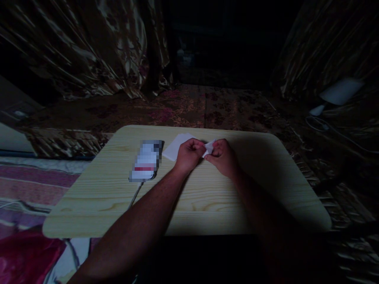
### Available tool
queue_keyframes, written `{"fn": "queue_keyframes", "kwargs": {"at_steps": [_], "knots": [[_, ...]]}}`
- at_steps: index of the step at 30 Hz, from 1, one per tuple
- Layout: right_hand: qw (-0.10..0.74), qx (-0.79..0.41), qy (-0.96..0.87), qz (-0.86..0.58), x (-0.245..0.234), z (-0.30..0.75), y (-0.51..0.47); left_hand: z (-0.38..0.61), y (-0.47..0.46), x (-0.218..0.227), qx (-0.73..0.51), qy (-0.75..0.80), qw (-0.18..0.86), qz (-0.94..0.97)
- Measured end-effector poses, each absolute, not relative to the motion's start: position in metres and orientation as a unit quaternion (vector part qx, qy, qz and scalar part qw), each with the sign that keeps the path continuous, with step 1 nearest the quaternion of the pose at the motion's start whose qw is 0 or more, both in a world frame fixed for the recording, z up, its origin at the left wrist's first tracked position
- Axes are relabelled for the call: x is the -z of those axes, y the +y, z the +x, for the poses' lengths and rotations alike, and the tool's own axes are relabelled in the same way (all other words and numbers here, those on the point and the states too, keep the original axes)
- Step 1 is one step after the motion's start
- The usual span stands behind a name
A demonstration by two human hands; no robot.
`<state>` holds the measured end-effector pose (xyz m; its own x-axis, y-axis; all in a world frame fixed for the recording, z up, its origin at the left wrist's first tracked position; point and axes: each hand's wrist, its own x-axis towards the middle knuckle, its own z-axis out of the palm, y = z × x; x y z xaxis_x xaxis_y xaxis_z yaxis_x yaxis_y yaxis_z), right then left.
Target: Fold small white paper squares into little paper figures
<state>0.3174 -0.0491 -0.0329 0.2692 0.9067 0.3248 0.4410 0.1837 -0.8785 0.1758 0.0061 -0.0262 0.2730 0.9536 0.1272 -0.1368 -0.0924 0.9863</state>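
Both my hands meet over the far middle of a light wooden table (103, 197). My left hand (189, 154) is closed, pinching one side of a small piece of white paper (209, 147). My right hand (222, 157) is closed too, pinching the same paper from the other side. The paper is folded and mostly hidden between my fingers. A stack of white paper sheets (175, 147) lies flat on the table just left of my left hand.
A phone (146, 161) with a cable (135, 195) running toward the near edge lies left of the sheets. Patterned bedding surrounds the table; a red cloth (26, 256) is at the lower left. A white object (340, 91) rests at the far right.
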Motion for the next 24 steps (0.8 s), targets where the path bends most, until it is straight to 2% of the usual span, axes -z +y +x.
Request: {"fn": "queue_keyframes", "kwargs": {"at_steps": [4, 8, 16, 24], "knots": [[0.544, -0.186, -0.558, -0.599, 0.035, 0.32, -0.049, 0.176, 0.005, 0.026, -0.484, 0.368, 0.557, 0.565], [0.541, -0.2, -0.549, -0.604, 0.033, 0.325, -0.049, 0.176, 0.005, 0.027, -0.477, 0.365, 0.559, 0.571], [0.529, -0.309, -0.496, -0.615, 0.03, 0.333, -0.044, 0.176, 0.002, 0.025, -0.472, 0.337, 0.548, 0.603], [0.5, -0.448, -0.508, -0.54, 0.02, 0.34, -0.047, 0.175, 0.005, 0.024, -0.479, 0.333, 0.566, 0.583]]}}
